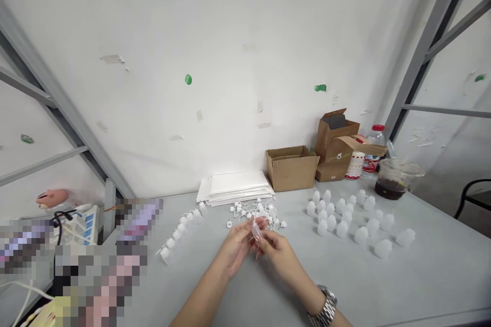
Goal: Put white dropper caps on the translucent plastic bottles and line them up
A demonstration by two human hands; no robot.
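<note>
Both my hands meet over the middle of the table around a small translucent plastic bottle [257,233]. My right hand [276,253], with a metal watch on its wrist, grips the bottle's body between thumb and fingers. Curled around its upper end is my left hand [238,245]; whether a cap sits there is hidden by the fingers. Just beyond lies a loose pile of white caps [249,209] with thin straps. On the left stands a slanted row of small bottles [176,235] with white caps. Several frosted, rounded translucent pieces [343,229] are spread to the right.
A stack of white sheets or flat packs [236,186] lies against the wall. Beside it are a cardboard box [292,171], a brown paper bag [333,156], a red-capped bottle [376,148] and a cup of dark drink [391,186]. A power strip [86,225] is at left.
</note>
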